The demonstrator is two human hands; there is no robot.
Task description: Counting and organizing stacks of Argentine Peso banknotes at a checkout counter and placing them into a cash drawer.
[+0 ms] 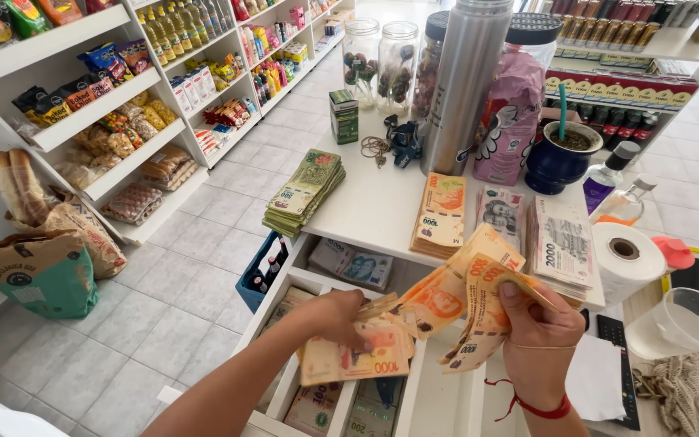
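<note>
My right hand [537,340], with a red cord on the wrist, grips a fanned bundle of orange banknotes [467,291] above the open cash drawer [438,396]. Lower in the drawer, my left hand [332,316] holds a flat stack of orange banknotes [357,356]. On the white counter [374,202] lie several sorted piles: green banknotes [305,190] at the left edge, an orange pile [440,214], a small pink pile [499,212] and a pale pile [561,243].
A steel flask [464,81], glass jars [382,61], a pink bag [511,121], a blue cup with a straw [558,158], a paper roll [626,259] and a clear tub [693,320] crowd the counter. Snack shelves [115,121] and paper sacks [42,259] line the left aisle.
</note>
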